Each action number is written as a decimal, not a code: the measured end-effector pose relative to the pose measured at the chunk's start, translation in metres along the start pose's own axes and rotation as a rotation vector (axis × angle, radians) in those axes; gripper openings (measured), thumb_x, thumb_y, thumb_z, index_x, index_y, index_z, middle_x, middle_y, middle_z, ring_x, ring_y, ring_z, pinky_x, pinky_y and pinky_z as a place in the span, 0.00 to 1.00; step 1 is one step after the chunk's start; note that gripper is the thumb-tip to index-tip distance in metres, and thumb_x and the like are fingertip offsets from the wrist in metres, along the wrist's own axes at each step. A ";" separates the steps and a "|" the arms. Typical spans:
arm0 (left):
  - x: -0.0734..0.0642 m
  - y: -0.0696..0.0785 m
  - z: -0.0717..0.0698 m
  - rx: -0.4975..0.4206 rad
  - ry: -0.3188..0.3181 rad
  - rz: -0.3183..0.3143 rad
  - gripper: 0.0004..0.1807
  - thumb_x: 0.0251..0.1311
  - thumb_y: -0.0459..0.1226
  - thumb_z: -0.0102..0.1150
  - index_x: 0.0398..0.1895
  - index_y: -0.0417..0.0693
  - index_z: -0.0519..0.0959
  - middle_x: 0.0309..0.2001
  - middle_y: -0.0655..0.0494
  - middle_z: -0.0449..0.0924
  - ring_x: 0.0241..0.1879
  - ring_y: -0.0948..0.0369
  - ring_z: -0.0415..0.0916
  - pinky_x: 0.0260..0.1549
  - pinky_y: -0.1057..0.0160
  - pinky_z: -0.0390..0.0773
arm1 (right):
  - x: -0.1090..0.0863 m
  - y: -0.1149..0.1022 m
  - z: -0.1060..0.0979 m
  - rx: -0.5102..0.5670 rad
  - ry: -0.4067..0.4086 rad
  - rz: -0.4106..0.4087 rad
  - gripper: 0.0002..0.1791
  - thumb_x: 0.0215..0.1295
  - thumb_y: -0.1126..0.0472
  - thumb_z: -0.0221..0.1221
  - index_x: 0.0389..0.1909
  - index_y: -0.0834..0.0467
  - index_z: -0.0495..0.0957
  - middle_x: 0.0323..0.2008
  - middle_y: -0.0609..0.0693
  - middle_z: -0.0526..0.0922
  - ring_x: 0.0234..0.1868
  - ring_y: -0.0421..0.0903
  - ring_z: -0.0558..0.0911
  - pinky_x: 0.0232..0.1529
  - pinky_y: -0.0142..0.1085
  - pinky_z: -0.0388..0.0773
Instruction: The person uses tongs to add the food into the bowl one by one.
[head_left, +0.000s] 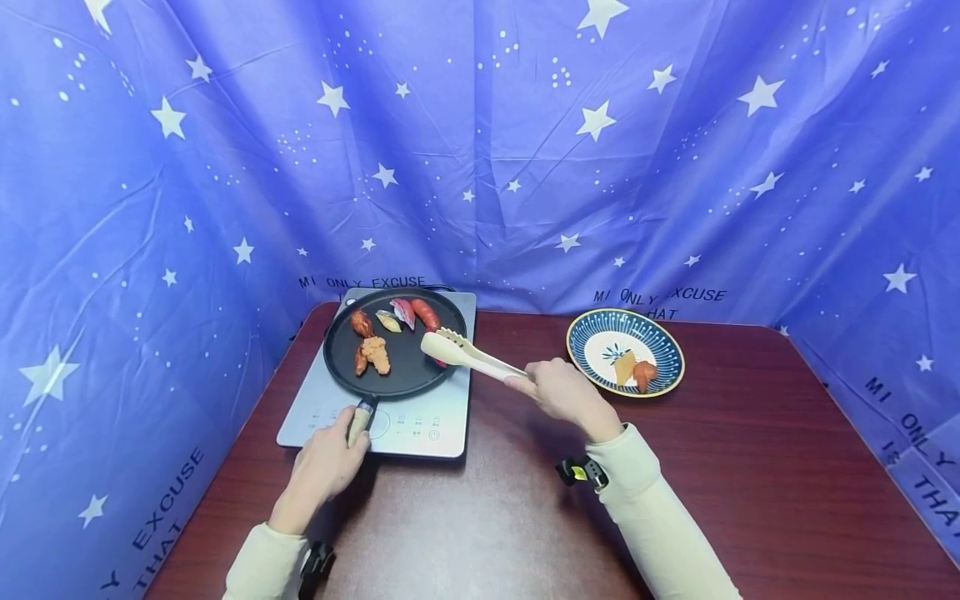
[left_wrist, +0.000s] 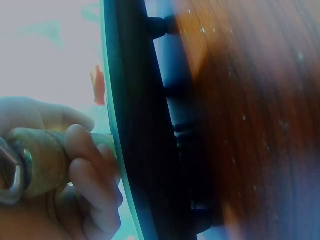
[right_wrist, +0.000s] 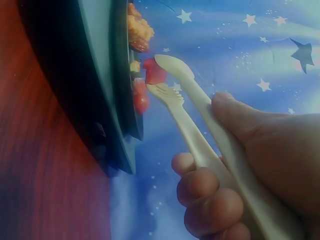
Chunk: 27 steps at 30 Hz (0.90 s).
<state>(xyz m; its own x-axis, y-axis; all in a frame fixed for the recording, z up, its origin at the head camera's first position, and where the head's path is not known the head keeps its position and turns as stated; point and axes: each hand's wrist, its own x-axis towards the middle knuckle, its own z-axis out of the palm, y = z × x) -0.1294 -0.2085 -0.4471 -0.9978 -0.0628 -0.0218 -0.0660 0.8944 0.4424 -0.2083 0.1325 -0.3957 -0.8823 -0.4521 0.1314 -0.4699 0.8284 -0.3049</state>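
My left hand (head_left: 330, 454) grips the handle (head_left: 360, 423) of a round black frying pan (head_left: 405, 362). In my right hand (head_left: 566, 396) are cream-coloured tongs (head_left: 487, 362), their tips over the pan's right side. Between those tips, the right wrist view shows a red piece of food (right_wrist: 154, 71), mostly covered by the tongs in the head view. Also in the pan lie a red sausage (head_left: 425, 314), a pink-and-white piece (head_left: 403, 312), a pale yellow piece (head_left: 388, 321), a glossy brown piece (head_left: 362, 323) and a crusty golden fried piece (head_left: 377, 354).
The pan sits on a silver induction cooktop (head_left: 450, 437) at the table's left. To the right, a blue-patterned plate (head_left: 588, 329) holds a tan piece (head_left: 625, 367) and an orange-brown piece (head_left: 643, 375). A starry blue curtain (head_left: 517, 233) surrounds the dark red table (head_left: 750, 467).
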 end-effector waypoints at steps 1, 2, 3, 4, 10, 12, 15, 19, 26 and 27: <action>0.000 0.000 0.000 0.000 0.000 -0.001 0.29 0.61 0.45 0.47 0.64 0.42 0.65 0.31 0.41 0.76 0.28 0.50 0.73 0.22 0.53 0.68 | 0.002 -0.001 0.001 0.000 -0.005 0.004 0.23 0.67 0.43 0.52 0.17 0.53 0.71 0.13 0.44 0.64 0.16 0.43 0.67 0.20 0.39 0.66; 0.000 0.000 0.000 0.000 0.000 -0.001 0.29 0.61 0.45 0.47 0.64 0.42 0.65 0.31 0.41 0.76 0.27 0.50 0.72 0.22 0.53 0.67 | 0.004 -0.002 0.003 0.002 -0.012 0.010 0.23 0.67 0.43 0.52 0.17 0.53 0.71 0.13 0.44 0.65 0.16 0.44 0.67 0.20 0.40 0.67; 0.000 0.000 0.000 0.000 0.000 -0.002 0.29 0.61 0.45 0.47 0.64 0.42 0.65 0.31 0.41 0.76 0.27 0.50 0.72 0.22 0.54 0.67 | 0.006 -0.002 0.005 0.000 -0.018 0.016 0.24 0.67 0.42 0.51 0.17 0.53 0.71 0.13 0.44 0.65 0.16 0.44 0.67 0.21 0.40 0.67; 0.000 0.000 0.000 -0.001 -0.001 -0.001 0.29 0.61 0.45 0.47 0.64 0.42 0.65 0.31 0.41 0.76 0.27 0.50 0.72 0.21 0.54 0.67 | 0.008 -0.003 0.006 0.000 -0.024 0.021 0.24 0.67 0.42 0.51 0.17 0.53 0.71 0.13 0.45 0.65 0.16 0.44 0.67 0.21 0.40 0.67; 0.000 0.000 0.000 -0.004 -0.002 0.004 0.29 0.61 0.45 0.47 0.64 0.42 0.65 0.32 0.41 0.76 0.28 0.50 0.73 0.22 0.54 0.67 | 0.014 -0.008 0.013 -0.003 -0.059 0.054 0.25 0.66 0.40 0.50 0.17 0.53 0.71 0.13 0.45 0.65 0.16 0.44 0.68 0.20 0.40 0.66; 0.000 0.000 -0.001 -0.002 -0.002 0.005 0.29 0.61 0.45 0.47 0.64 0.42 0.64 0.32 0.41 0.76 0.27 0.50 0.73 0.22 0.54 0.67 | 0.015 -0.011 0.014 0.005 -0.067 0.068 0.25 0.66 0.40 0.51 0.17 0.52 0.71 0.13 0.45 0.65 0.16 0.44 0.68 0.19 0.40 0.65; 0.000 0.000 -0.001 0.001 -0.008 0.001 0.29 0.61 0.45 0.47 0.64 0.43 0.64 0.31 0.41 0.76 0.27 0.50 0.72 0.22 0.54 0.67 | 0.018 -0.015 0.014 0.018 -0.076 0.093 0.25 0.65 0.39 0.51 0.17 0.52 0.72 0.13 0.45 0.65 0.16 0.45 0.69 0.19 0.40 0.65; 0.000 0.000 -0.001 -0.001 -0.012 -0.005 0.29 0.61 0.45 0.48 0.65 0.43 0.64 0.31 0.42 0.75 0.27 0.50 0.72 0.22 0.54 0.67 | 0.022 -0.019 0.016 0.015 -0.087 0.106 0.25 0.65 0.39 0.52 0.18 0.53 0.73 0.13 0.45 0.67 0.16 0.45 0.69 0.19 0.40 0.66; 0.001 0.000 -0.001 -0.014 -0.015 -0.007 0.29 0.61 0.44 0.47 0.64 0.43 0.64 0.28 0.44 0.74 0.26 0.51 0.71 0.21 0.55 0.66 | 0.027 -0.025 0.019 -0.016 -0.087 0.093 0.25 0.65 0.39 0.51 0.18 0.53 0.74 0.14 0.47 0.69 0.17 0.47 0.70 0.20 0.42 0.67; 0.001 0.000 -0.001 -0.014 -0.014 -0.006 0.28 0.61 0.44 0.48 0.64 0.44 0.64 0.28 0.44 0.74 0.26 0.51 0.71 0.20 0.55 0.66 | 0.028 -0.026 0.019 -0.019 -0.083 0.089 0.25 0.65 0.39 0.51 0.18 0.53 0.73 0.14 0.47 0.70 0.16 0.47 0.71 0.20 0.42 0.67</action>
<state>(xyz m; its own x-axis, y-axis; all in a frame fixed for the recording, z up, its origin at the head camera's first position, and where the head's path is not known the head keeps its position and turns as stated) -0.1300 -0.2091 -0.4461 -0.9974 -0.0617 -0.0373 -0.0719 0.8876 0.4549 -0.2203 0.0921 -0.4021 -0.9156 -0.4012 0.0256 -0.3906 0.8725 -0.2937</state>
